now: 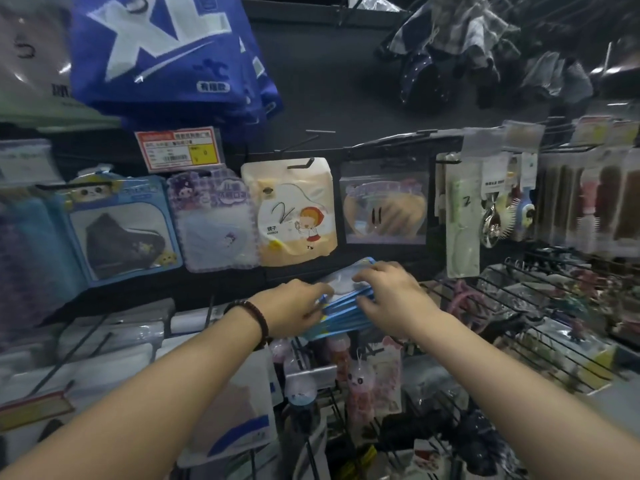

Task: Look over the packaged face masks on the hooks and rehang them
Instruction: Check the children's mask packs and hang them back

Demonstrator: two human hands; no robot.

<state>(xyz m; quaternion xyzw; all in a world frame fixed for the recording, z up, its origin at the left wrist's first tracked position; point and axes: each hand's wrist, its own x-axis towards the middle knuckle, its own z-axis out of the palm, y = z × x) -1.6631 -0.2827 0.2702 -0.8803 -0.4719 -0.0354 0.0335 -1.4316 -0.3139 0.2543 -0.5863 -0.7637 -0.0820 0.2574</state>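
Observation:
A stack of blue-edged mask packs (346, 306) lies flat between my hands, below the hook rail. My left hand (298, 306) grips the stack's left end; a dark bead bracelet sits on that wrist. My right hand (388, 292) presses on top and holds the right end. On the hooks behind hang a blue pack with a black mask (121, 230), a lilac pack with a pale blue mask (214, 220), a cream cartoon pouch (294, 209) and a clear pack (384, 202). An empty hook (320, 131) juts out above them.
Big blue XL bags (166, 53) hang at the upper left over a red price tag (178, 148). Combs and brushes (502, 206) hang to the right. Wire baskets (540, 299) with small goods stand at the lower right, white packs (114, 341) at the lower left.

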